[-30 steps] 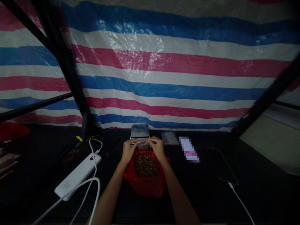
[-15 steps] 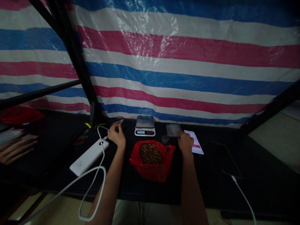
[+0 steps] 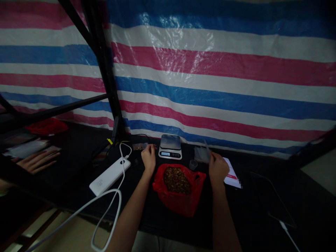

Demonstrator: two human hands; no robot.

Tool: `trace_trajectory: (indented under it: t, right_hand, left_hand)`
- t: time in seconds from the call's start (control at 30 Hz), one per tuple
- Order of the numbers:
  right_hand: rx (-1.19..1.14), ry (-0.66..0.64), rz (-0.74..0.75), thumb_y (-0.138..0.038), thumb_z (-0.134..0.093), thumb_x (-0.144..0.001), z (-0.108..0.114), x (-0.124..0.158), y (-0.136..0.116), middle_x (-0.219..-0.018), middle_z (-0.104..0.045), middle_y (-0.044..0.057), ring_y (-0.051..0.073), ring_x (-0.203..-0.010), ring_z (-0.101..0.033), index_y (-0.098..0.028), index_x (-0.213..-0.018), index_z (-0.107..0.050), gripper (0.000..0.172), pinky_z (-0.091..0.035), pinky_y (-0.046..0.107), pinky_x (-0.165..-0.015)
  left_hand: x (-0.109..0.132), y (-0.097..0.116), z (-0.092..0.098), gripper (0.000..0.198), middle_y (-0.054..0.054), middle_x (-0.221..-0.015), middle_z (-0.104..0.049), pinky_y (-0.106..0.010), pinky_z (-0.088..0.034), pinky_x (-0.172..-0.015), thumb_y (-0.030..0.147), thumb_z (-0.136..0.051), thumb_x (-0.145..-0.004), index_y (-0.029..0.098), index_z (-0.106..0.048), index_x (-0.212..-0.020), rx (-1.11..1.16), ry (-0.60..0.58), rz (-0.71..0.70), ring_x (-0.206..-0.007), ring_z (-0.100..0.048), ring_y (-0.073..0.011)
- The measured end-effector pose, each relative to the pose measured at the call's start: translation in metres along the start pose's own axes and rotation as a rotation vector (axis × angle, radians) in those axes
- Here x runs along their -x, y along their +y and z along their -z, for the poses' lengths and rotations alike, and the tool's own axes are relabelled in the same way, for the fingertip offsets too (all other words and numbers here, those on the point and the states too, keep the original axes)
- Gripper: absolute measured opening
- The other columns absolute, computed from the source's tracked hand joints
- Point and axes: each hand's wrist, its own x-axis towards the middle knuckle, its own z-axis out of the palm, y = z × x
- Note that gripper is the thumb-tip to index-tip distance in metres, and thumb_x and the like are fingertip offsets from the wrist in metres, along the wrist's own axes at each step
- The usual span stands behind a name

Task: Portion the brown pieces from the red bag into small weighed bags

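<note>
My left hand (image 3: pixel 148 157) hangs over the black tabletop just left of a digital kitchen scale (image 3: pixel 170 147), its fingers drawn together. A small packet (image 3: pixel 139 147) lies just beyond it, and I cannot tell if the hand holds anything. My right hand (image 3: pixel 218 168) pinches a thin clear plastic piece (image 3: pixel 207 149) above a pile of clear plastic bags (image 3: pixel 201 154). Between my hands, nearer me, sits an open red plastic bag (image 3: pixel 168 199) full of brown nuts or beans (image 3: pixel 177 180).
A small clear cup (image 3: pixel 193 164) stands by the red bag. A white power bank (image 3: pixel 110 176) with a white cable (image 3: pixel 105 217) lies left, a white paper (image 3: pixel 232 176) right, a dark phone (image 3: pixel 273 199) further right. Another person's hand (image 3: pixel 39 161) rests far left. A striped tarpaulin (image 3: pixel 210 87) hangs behind.
My hands have moved apart from their position together over the red bag. My left hand has shifted right toward the scale, and my right hand has risen with clear plastic. The view has tilted.
</note>
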Motion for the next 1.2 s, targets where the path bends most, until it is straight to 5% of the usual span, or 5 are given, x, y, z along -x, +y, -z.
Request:
trace_trajectory:
  t: [0.1, 0.23, 0.33, 0.87, 1.2]
  right_hand:
    - [-0.368, 0.135, -0.045, -0.037, -0.041, -0.082, -0.005, 0.006, -0.03, -0.095, -0.065, 0.013, 0.023, -0.087, -0.06, -0.013, -0.096, -0.064, 0.036, -0.043, 0.033, -0.074]
    - [-0.743, -0.247, 0.09, -0.038, -0.048, -0.078, -0.022, 0.028, -0.073, -0.09, -0.068, 0.008, 0.021, -0.08, -0.063, -0.017, -0.089, -0.067, 0.03, -0.049, 0.031, -0.069]
    - [-0.819, -0.361, 0.081, -0.036, -0.05, -0.077, -0.035, 0.045, -0.09, -0.091, -0.068, 0.008, 0.021, -0.08, -0.064, -0.018, -0.091, -0.066, 0.028, -0.05, 0.032, -0.072]
    - [-1.077, -0.582, 0.005, -0.036, -0.058, -0.071, -0.035, 0.042, -0.086, -0.104, -0.063, 0.008, 0.022, -0.093, -0.061, -0.017, -0.103, -0.061, 0.037, -0.048, 0.037, -0.082]
    - [-0.902, -0.492, 0.054, -0.033, -0.057, -0.069, -0.03, 0.039, -0.085, -0.082, -0.069, 0.007, 0.021, -0.073, -0.065, -0.018, -0.082, -0.067, 0.022, -0.052, 0.034, -0.07]
  left_hand:
    - [0.013, 0.018, -0.003, 0.027, -0.002, -0.073, -0.063, -0.028, -0.036, -0.073, 0.031, -0.035, -0.086, 0.018, -0.057, -0.077, -0.043, -0.126, -0.261, -0.071, -0.058, -0.0155]
    - [0.026, 0.032, -0.007, 0.025, -0.003, -0.072, -0.062, -0.031, -0.035, -0.074, 0.037, -0.042, -0.084, 0.018, -0.055, -0.075, -0.202, -0.342, -0.575, -0.071, -0.057, -0.016]
    - [0.026, 0.031, -0.008, 0.025, -0.003, -0.076, -0.062, -0.031, -0.035, -0.074, 0.037, -0.038, -0.086, 0.018, -0.054, -0.08, -0.239, -0.425, -0.651, -0.074, -0.057, -0.0161]
    - [0.025, 0.03, -0.011, 0.024, -0.005, -0.083, -0.065, -0.032, -0.037, -0.079, 0.024, -0.032, -0.088, 0.018, -0.055, -0.091, -0.19, -0.516, -0.646, -0.076, -0.059, -0.0161]
    - [0.023, 0.031, -0.008, 0.024, -0.001, -0.09, -0.066, -0.028, -0.038, -0.078, 0.015, -0.037, -0.085, 0.022, -0.057, -0.098, -0.083, -0.619, -0.606, -0.077, -0.059, -0.0141]
